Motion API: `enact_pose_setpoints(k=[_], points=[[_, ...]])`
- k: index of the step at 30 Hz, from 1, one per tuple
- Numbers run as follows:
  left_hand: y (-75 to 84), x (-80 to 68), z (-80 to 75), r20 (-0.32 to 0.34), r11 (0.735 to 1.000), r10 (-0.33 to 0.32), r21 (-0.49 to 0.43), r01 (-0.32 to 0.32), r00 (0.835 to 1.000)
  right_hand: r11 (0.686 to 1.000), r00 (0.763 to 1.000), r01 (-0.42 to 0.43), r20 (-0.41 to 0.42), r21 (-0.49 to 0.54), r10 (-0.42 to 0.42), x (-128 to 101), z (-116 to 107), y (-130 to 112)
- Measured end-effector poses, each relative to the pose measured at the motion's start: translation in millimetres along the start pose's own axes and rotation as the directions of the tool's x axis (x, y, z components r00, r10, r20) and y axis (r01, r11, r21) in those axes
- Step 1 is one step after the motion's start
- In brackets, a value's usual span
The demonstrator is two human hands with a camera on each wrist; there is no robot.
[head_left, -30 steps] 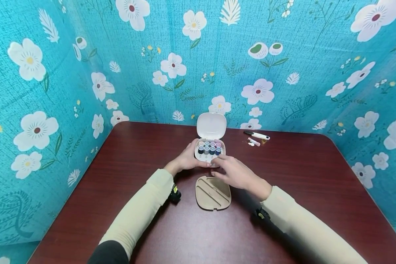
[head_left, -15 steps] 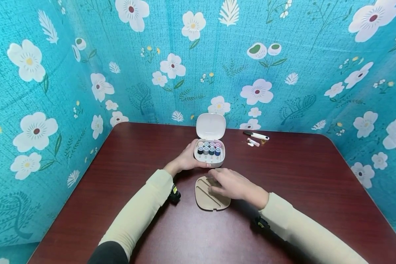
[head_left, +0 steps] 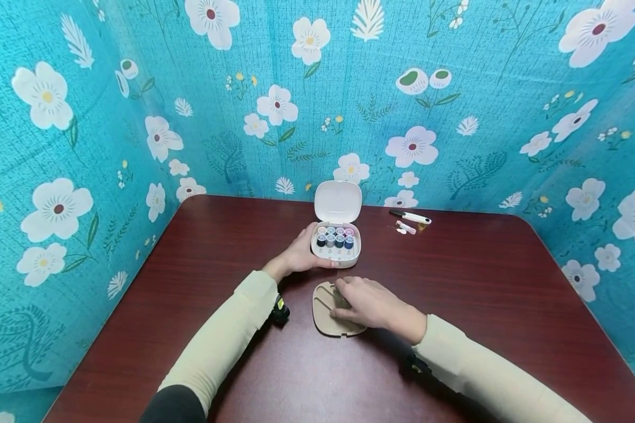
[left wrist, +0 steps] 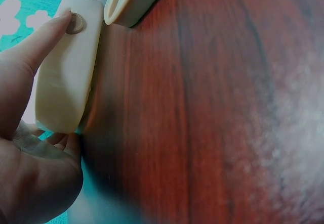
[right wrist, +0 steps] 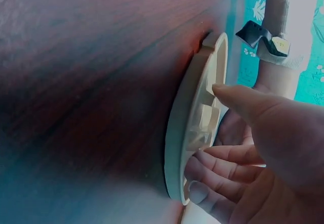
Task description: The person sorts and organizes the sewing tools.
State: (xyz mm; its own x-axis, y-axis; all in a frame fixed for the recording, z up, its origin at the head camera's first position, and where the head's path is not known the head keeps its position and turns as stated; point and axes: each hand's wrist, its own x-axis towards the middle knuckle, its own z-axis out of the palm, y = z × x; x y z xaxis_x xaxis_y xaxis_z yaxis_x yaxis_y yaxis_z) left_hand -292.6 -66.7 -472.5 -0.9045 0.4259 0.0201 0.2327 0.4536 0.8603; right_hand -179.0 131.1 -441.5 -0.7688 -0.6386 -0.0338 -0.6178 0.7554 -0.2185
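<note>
My left hand [head_left: 298, 252] grips a white sewing box [head_left: 354, 258], its thumb along the front wall by a small round brown mark and its fingers round the left side. The box's lid [head_left: 338, 201] stands raised at the back, and two rows of thread spools [head_left: 330, 241] fill the compartment. In front of the box lies a beige insert tray [head_left: 325, 323] with moulded ridges, flat on the table. Over its right part sits my right hand [head_left: 373, 302]; in the right wrist view the thumb and loosely bent fingers are spread apart at the tray [right wrist: 174, 138].
At the back right lie a white-handled tool with a dark tip [head_left: 413, 217], a small pink item [head_left: 406, 227] and a little amber piece [head_left: 422, 226]. The dark red table [head_left: 487, 276] ends at a blue floral cloth [head_left: 455, 117] behind.
My right hand has left the front edge of the sewing box and come back toward me, down onto the insert tray. My left hand keeps its grip on the box.
</note>
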Motion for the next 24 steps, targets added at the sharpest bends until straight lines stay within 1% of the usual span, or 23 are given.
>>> enact_pose_setpoints(k=[5, 12, 17, 24], points=[[-0.8, -0.2, 2.1, -0.002, 1.0, 0.006, 0.012, -0.006, 1.0, 1.0, 1.0, 0.0, -0.006, -0.001, 0.0, 0, 4, -2], [-2.6, 1.2, 2.3, -0.007, 0.999, -0.004, 0.034, 0.005, 1.0, 0.999, 0.999, 0.042, -0.005, -0.009, -0.042, 2, 6, 1], [-0.8, 0.5, 1.7, -0.019, 1.0, 0.004, 0.01, -0.003, 1.0, 0.998, 0.998, 0.059, -0.007, -0.037, -0.06, 3, 6, 4], [0.3, -0.4, 1.7, -0.022, 1.0, 0.004, 0.007, -0.004, 1.0, 0.998, 0.997, 0.063, -0.049, -0.01, -0.064, 5, 11, 7]])
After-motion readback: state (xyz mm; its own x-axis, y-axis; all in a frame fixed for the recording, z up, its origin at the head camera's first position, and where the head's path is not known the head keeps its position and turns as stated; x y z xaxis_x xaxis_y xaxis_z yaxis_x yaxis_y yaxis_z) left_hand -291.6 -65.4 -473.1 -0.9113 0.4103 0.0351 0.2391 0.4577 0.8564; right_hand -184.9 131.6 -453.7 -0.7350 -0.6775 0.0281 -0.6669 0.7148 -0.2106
